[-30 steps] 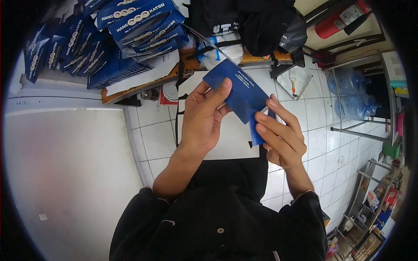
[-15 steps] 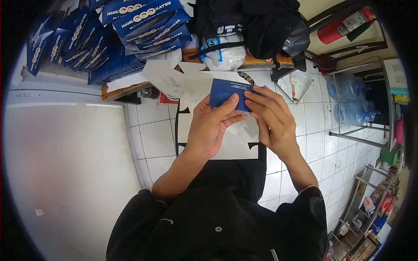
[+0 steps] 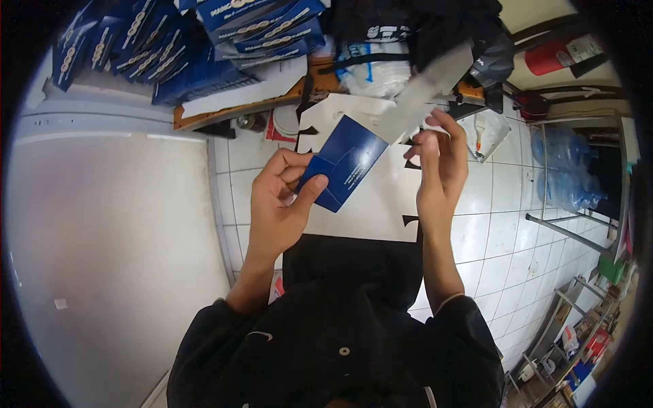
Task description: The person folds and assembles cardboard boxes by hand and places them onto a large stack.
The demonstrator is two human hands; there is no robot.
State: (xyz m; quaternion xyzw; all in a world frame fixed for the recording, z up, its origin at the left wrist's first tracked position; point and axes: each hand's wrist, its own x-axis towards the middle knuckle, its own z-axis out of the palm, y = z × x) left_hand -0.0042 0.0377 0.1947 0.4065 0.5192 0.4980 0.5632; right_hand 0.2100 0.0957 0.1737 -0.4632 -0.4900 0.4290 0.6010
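My left hand (image 3: 282,200) grips a partly folded cardboard box (image 3: 357,160) by its blue end, thumb on top and fingers behind. The box is tilted up to the right. Its pale inner side, a long white flap (image 3: 428,88), stretches toward the upper right and is smeared by motion. Beside that flap is my right hand (image 3: 442,160), fingers loosely curled and apart, with nothing visible gripped in them. Below both hands, flat white cardboard sheets (image 3: 381,221) with dark notches along their edges lie across my lap.
Many folded blue boxes (image 3: 258,30) are piled at the upper left on a wooden-edged bench (image 3: 183,122). A plastic-wrapped pack (image 3: 374,75) and black bags lie at the back. A tray (image 3: 500,129) with a brush sits on the tiled floor; water bottles (image 3: 564,170) fill a metal rack at right.
My left hand has moved left and turned the box so its blue end points down-left. My right hand has come off the blue end, and the white flap has swung to the upper right.
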